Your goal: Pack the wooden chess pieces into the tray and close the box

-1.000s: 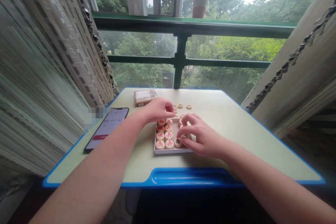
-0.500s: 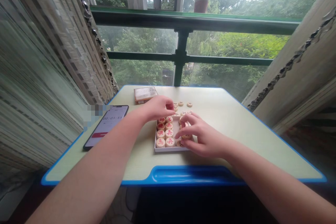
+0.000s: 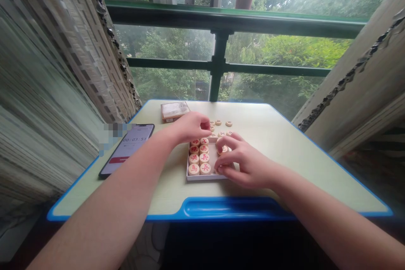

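Observation:
A shallow white tray (image 3: 202, 177) lies on the pale desk (image 3: 284, 152) and holds several round wooden chess pieces (image 3: 199, 158) with red characters. My right hand (image 3: 245, 162) rests over the tray's right side, its fingers curled on a piece (image 3: 224, 149) there. At the tray's far edge my left hand (image 3: 190, 127) is curled with its fingertips pinched together; what they hold is hidden. A few loose pieces (image 3: 221, 123) lie on the desk just beyond.
A phone (image 3: 128, 148) showing a running timer lies at the left of the desk. A small flat box (image 3: 174, 111) sits at the far left. The desk has a blue rim with a groove (image 3: 228, 209) along the near edge. Curtains hang on both sides; a green railing stands behind.
My right hand's fingers have shifted a little toward the tray's far right, onto another piece. The left hand stays at the tray's far edge. The camera has tilted slightly.

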Motion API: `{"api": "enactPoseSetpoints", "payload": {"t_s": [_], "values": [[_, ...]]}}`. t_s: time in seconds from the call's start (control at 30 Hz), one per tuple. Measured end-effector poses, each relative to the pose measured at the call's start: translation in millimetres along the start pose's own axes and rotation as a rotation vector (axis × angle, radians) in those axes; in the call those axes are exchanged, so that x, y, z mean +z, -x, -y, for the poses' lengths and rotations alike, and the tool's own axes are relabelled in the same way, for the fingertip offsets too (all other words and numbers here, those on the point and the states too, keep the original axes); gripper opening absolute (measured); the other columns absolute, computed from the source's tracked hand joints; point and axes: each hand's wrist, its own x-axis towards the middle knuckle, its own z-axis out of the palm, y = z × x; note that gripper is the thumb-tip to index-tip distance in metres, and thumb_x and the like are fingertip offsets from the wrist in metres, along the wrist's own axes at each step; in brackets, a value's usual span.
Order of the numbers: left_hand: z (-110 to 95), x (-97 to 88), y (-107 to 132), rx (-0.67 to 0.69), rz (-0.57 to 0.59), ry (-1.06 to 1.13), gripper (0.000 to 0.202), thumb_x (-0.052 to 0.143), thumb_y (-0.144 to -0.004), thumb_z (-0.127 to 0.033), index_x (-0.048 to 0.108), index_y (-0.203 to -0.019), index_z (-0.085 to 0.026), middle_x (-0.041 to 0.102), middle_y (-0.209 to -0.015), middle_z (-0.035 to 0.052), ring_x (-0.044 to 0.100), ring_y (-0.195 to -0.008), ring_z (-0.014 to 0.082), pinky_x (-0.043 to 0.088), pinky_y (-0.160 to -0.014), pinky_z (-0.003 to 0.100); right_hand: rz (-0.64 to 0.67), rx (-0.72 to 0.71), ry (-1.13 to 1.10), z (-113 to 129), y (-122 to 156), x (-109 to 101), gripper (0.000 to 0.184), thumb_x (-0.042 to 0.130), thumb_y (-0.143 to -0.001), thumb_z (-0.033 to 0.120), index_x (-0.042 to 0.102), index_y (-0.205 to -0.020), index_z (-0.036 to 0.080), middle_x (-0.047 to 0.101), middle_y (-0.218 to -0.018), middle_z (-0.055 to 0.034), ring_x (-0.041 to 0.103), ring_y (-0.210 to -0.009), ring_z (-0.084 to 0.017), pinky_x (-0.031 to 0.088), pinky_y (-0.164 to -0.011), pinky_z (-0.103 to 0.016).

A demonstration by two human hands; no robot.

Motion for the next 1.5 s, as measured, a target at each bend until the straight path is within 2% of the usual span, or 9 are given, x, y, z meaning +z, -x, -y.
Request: {"api": "enactPoseSetpoints", "payload": {"t_s": [0.1,0.37,0.73,1.0,1.1,1.33,1.5], "values": [[1,0.3,0,-0.003,0.002,-0.004,0.017,0.056,-0.067,-0.029,0.064,-0.071,-0.014,0.061,-0.064,0.0005,0.049,-0.057,0.0103,0.033,-0.052,0.022,0.003,-0.013,-0.012,-1,0,1,0.017,0.054,-0.074,0.014,0.070,-0.076,0.021,0.052,-0.085,-0.0057,0.043,-0.076,-0.017,0.033,-0.084,-0.040],[1,0.7,0,0.000,0.008,-0.003,0.016,0.056,-0.067,-0.028,0.064,-0.072,-0.014,0.061,-0.064,0.0004,0.048,-0.056,0.0100,0.032,-0.051,0.022,-0.009,-0.054,-0.020,-3,-1,0,0.016,0.053,-0.072,0.012,0.066,-0.065,0.018,0.051,-0.078,-0.0045,0.041,-0.072,-0.015,0.034,-0.080,-0.036],[1,0.3,0,-0.004,0.014,-0.008,0.016,0.055,-0.066,-0.027,0.064,-0.071,-0.015,0.061,-0.064,0.0004,0.048,-0.056,0.0100,0.032,-0.050,0.021,-0.023,-0.086,-0.021,-6,2,0,0.019,0.051,-0.069,0.010,0.068,-0.068,0.018,0.049,-0.080,-0.0056,0.040,-0.074,-0.016,0.036,-0.076,-0.035],[-1,0.2,1,-0.018,0.016,0.015,0.016,0.055,-0.065,-0.026,0.064,-0.070,-0.015,0.060,-0.063,0.0004,0.047,-0.055,0.0099,0.032,-0.049,0.021,-0.142,-0.018,0.009,-15,3,-2,0.028,0.045,-0.070,0.006,0.069,-0.070,0.020,0.051,-0.081,-0.0061,0.041,-0.073,-0.017,0.038,-0.070,-0.033],[-1,-0.5,2,-0.023,0.015,0.006,0.016,0.055,-0.065,-0.027,0.064,-0.070,-0.015,0.061,-0.063,0.0006,0.048,-0.055,0.0103,0.033,-0.050,0.021,-0.156,0.024,0.022,-20,4,-5,0.024,0.047,-0.070,0.008,0.069,-0.071,0.020,0.050,-0.080,-0.0058,0.044,-0.075,-0.017,0.039,-0.072,-0.033],[-1,-1.6,1,-0.007,0.016,-0.020,0.018,0.054,-0.065,-0.028,0.065,-0.071,-0.015,0.062,-0.065,0.0012,0.050,-0.057,0.0112,0.033,-0.051,0.022,-0.055,0.046,0.016,-18,3,-7,0.008,0.061,-0.071,0.019,0.068,-0.074,0.019,0.052,-0.079,-0.0053,0.046,-0.075,-0.016,0.041,-0.071,-0.030],[0,-1.2,1,0.002,0.011,-0.031,0.017,0.054,-0.065,-0.028,0.064,-0.070,-0.015,0.061,-0.064,0.0010,0.049,-0.057,0.0110,0.033,-0.051,0.022,-0.101,0.079,0.045,-21,2,-1,0.007,0.063,-0.073,0.023,0.067,-0.070,0.019,0.053,-0.074,-0.0041,0.047,-0.072,-0.015,0.041,-0.069,-0.028]]}}
